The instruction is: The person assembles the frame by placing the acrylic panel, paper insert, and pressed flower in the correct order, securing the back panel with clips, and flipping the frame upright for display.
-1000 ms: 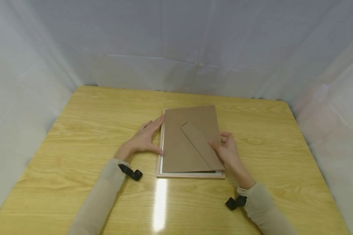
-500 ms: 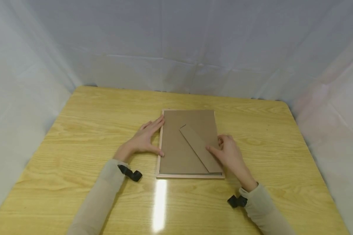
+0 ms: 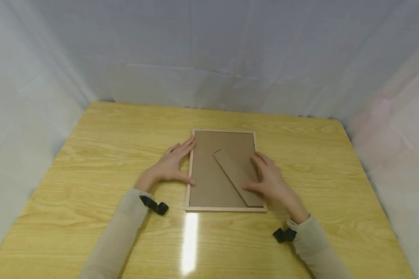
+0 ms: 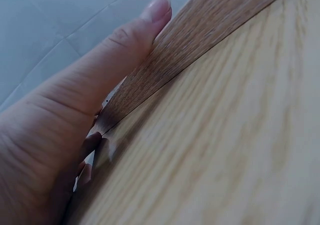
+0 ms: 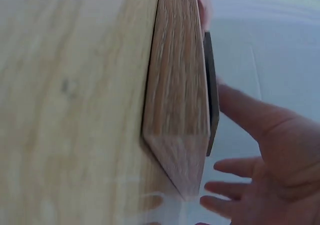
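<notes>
A light wooden picture frame [image 3: 227, 209] lies face down on the table, its brown backing board [image 3: 204, 186] sitting inside the rim. A slanted easel-stand flap [image 3: 232, 174] lies across the board. Along the frame's left side rests my left hand [image 3: 169, 166], thumb and fingers spread against the edge. My right hand [image 3: 272, 180] is at the right side, thumb on the flap and fingers over the board's right edge. The right wrist view shows the frame's side [image 5: 177, 75] with the thumb at the flap's dark edge [image 5: 213, 100]. The frame's front is hidden.
The wood-grain table [image 3: 125, 131] extends around the frame on all sides. White sheeting [image 3: 209, 50] hangs behind it and at both sides. A bright light reflection falls on the tabletop just in front of the frame.
The backing board, earlier tilted and jutting past the frame's right and far edges, has dropped into the rim. My right hand has let go of its edge and spread over it; the left stayed.
</notes>
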The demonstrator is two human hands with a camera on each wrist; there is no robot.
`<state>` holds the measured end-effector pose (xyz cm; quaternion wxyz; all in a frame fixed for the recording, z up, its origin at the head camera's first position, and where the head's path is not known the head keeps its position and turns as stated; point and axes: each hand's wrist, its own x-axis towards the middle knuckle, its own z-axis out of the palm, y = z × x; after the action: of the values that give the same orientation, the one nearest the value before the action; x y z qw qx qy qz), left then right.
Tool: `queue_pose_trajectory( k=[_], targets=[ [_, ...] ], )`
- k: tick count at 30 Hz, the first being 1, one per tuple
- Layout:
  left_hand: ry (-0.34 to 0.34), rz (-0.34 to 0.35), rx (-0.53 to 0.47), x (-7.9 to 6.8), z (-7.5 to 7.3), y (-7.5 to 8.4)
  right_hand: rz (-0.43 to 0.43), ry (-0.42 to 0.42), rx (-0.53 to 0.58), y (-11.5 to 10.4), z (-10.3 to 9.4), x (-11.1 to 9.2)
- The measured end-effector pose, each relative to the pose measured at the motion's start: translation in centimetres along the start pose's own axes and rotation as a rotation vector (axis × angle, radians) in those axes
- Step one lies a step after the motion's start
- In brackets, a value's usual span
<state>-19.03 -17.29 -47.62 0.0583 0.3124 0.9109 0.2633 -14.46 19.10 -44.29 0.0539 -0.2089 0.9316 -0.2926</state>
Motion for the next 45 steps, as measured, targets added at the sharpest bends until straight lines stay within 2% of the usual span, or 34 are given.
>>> queue_pose_trajectory(
  k=[5, 8, 13, 16, 19, 21, 24, 27, 29, 35, 45],
  targets=[
    [0.003, 0.009, 0.002, -0.1, 0.1, 0.1, -0.016, -0.183, 0.042, 1.0, 0.1, 0.0],
    [-0.004, 0.008, -0.001, -0.3, 0.1, 0.1, -0.021, -0.244, 0.047, 1.1, 0.2, -0.2],
    [-0.029, 0.017, 0.0, -0.5, 0.1, 0.1, -0.046, -0.276, -0.007, 0.9, -0.1, -0.4],
    [-0.044, 0.022, -0.001, -0.5, 0.0, 0.2, -0.073, -0.305, -0.012, 1.2, -1.0, -0.1],
    [-0.05, 0.015, -0.006, -0.5, 0.0, 0.3, -0.111, -0.307, 0.018, 1.8, -2.4, 0.7],
    [-0.05, 0.015, -0.005, -0.4, 0.0, 0.3, -0.122, -0.271, 0.069, 2.2, -3.3, 1.7],
    [-0.048, 0.016, -0.006, -0.3, -0.1, 0.3, -0.083, -0.162, 0.14, 3.0, -4.4, 3.6],
    [-0.046, 0.018, -0.006, -0.2, -0.1, 0.3, 0.021, -0.051, 0.216, 4.1, -4.9, 5.6],
    [-0.05, 0.013, -0.004, -0.2, -0.1, 0.2, 0.075, -0.014, 0.252, 4.9, -4.9, 6.8],
    [-0.058, -0.002, -0.014, -0.3, -0.1, 0.4, 0.213, -0.074, 0.357, 6.5, -4.8, 8.9],
    [-0.067, -0.008, -0.016, -0.4, 0.0, 0.4, 0.291, -0.179, 0.455, 6.3, -5.4, 9.7]
  ],
)
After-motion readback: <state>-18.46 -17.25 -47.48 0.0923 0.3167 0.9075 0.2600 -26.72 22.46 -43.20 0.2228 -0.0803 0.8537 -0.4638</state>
